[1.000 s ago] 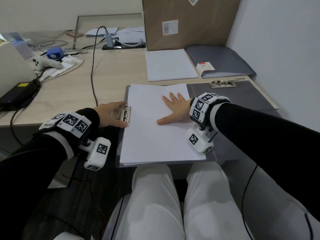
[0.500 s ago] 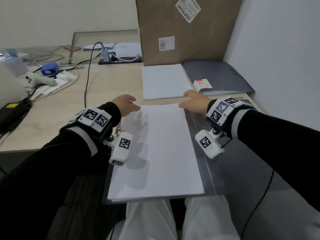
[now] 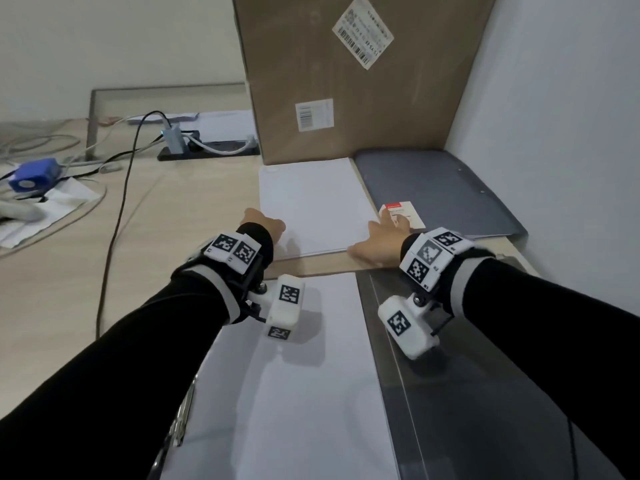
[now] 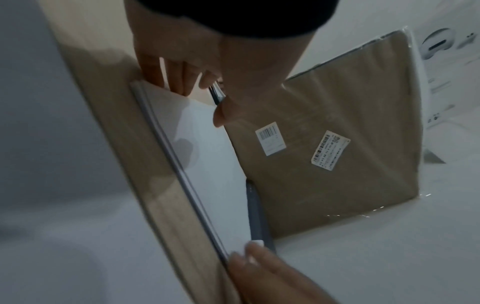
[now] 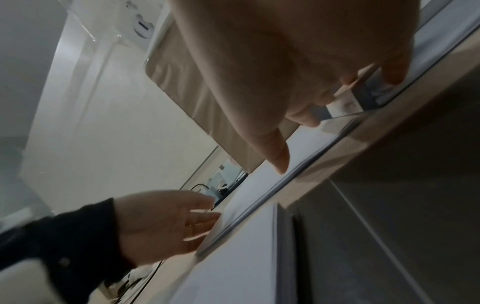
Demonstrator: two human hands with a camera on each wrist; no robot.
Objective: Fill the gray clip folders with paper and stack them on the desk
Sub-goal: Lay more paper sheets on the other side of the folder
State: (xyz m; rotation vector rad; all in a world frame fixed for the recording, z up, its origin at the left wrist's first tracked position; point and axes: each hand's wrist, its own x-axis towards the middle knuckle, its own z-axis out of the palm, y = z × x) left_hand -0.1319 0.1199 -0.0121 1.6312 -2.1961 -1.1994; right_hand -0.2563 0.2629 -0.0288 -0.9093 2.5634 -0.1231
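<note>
A stack of white paper [image 3: 315, 206] lies on the desk in front of a cardboard box. My left hand [image 3: 263, 221] touches its near left corner with straight, spread fingers [image 4: 166, 78], thumb above the top sheet. My right hand [image 3: 384, 233] is at the near right corner, fingers extended, index fingertip [image 5: 281, 164] on the top sheet by the edge. An open gray clip folder [image 3: 485, 410] lies on my lap under both wrists, with white paper [image 3: 294, 393] in it and its metal clip [image 3: 180, 420] at the left. A closed gray folder [image 3: 436, 188] lies at the back right.
The tall cardboard box [image 3: 346, 81] stands directly behind the paper stack. A small white and red box [image 3: 401, 213] sits on the closed folder. A black cable [image 3: 117, 220], a blue device [image 3: 33, 174] and a power strip [image 3: 207, 147] lie to the left. A wall runs along the right.
Both hands have left the folder on my lap and reached forward to the near corners of the paper stack on the desk. The folder stays on my lap.
</note>
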